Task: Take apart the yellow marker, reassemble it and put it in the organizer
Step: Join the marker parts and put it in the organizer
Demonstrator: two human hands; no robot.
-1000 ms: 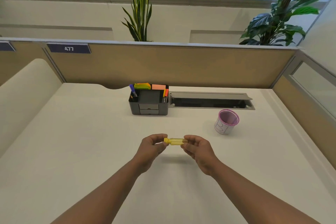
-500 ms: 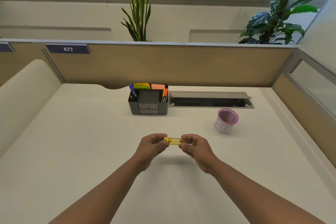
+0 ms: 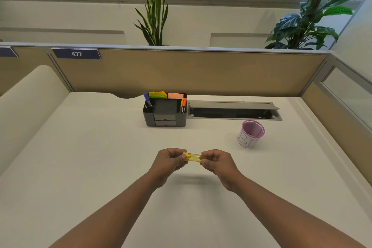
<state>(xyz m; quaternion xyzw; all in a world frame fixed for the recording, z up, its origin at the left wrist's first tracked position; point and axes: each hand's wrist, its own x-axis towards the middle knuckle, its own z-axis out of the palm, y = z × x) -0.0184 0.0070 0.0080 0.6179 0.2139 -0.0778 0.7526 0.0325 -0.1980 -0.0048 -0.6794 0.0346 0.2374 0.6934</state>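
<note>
The yellow marker point(image 3: 193, 157) lies level between my two hands, held a little above the white desk. My left hand point(image 3: 170, 160) pinches its left end and my right hand point(image 3: 217, 162) pinches its right end, so only the translucent yellow middle shows. The black desk organizer point(image 3: 165, 112) stands farther back at the desk's centre, with pens and sticky notes in its compartments. Whether the cap is seated or parted from the body is hidden by my fingers.
A pink-rimmed mesh cup point(image 3: 251, 134) stands to the right of my hands. Behind it an open grey cable tray point(image 3: 233, 110) is sunk into the desk. A tan partition point(image 3: 201, 72) closes off the back and right side.
My hands have drawn closer together along the marker, so less of the yellow body shows than a second ago.
</note>
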